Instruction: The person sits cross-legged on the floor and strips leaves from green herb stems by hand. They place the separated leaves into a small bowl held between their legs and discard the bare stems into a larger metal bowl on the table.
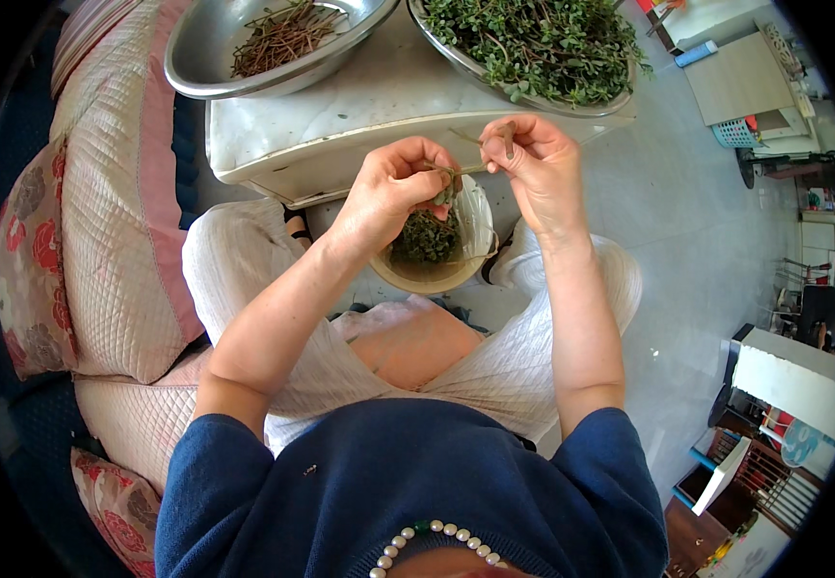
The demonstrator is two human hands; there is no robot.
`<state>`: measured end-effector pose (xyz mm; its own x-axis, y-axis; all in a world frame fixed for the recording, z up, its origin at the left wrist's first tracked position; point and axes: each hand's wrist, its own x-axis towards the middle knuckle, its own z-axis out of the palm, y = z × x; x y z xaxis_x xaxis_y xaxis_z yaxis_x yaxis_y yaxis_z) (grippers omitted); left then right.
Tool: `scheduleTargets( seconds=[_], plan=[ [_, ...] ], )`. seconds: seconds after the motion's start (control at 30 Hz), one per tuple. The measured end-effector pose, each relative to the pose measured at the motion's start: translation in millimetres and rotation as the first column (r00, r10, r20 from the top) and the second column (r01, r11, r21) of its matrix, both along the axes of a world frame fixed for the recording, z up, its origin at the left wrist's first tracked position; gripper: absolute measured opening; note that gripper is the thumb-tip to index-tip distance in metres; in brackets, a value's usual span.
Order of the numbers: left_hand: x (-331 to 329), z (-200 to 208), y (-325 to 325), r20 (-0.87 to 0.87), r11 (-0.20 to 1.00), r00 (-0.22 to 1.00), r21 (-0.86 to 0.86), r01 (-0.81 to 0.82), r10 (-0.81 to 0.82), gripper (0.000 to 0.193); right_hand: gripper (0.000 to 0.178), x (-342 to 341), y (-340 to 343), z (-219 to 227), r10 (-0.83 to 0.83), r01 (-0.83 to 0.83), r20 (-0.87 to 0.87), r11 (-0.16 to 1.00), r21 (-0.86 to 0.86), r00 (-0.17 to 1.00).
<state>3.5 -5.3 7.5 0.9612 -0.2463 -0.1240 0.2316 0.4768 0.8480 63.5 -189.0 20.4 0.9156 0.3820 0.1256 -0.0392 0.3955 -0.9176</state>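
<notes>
My left hand (400,185) is closed in a pinch around a small leafy green sprig (444,195), which looks like purslane, just above the bucket. To its right, my right hand (539,166) pinches a thin stem (463,137) whose pale end points left toward the other hand. A small gap separates the two hands. Below them, between my knees, a cream bucket (417,286) with a plastic lining holds dark green leaves (425,238). Fingers partly hide the sprig and the stem.
On a white marble-like table (340,120) stand a metal basin (186,72) with bare brown stems (287,37) and another basin (494,89) heaped with leafy greens (538,43). A quilted pink sofa (114,212) lies left. A low stool (412,342) is between my legs.
</notes>
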Motion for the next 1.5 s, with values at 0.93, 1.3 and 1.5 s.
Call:
scheduleTargets(
  seconds=[0.93, 1.3, 1.5],
  plan=[
    [-0.4, 14.7, -0.7, 0.102, 0.908, 0.994, 0.419, -0.01, -0.036, 0.014, 0.013, -4.9, 2.3, 5.1, 0.002, -0.002, 0.029, 1.0, -0.028, 1.0],
    [1.0, 13.3, 10.4, 0.04, 0.937, 0.99, 0.33, 0.113, -0.133, 0.023, 0.008, 8.5, -11.5, 4.1, 0.065, -0.04, -0.152, 0.986, 0.161, 0.986],
    [-0.2, 17.8, 9.2, 0.147, 0.924, 0.981, 0.378, 0.064, -0.128, 0.028, 0.009, 8.7, -9.7, -1.8, 0.097, -0.076, -0.183, 0.99, 0.116, 0.978]
  ],
)
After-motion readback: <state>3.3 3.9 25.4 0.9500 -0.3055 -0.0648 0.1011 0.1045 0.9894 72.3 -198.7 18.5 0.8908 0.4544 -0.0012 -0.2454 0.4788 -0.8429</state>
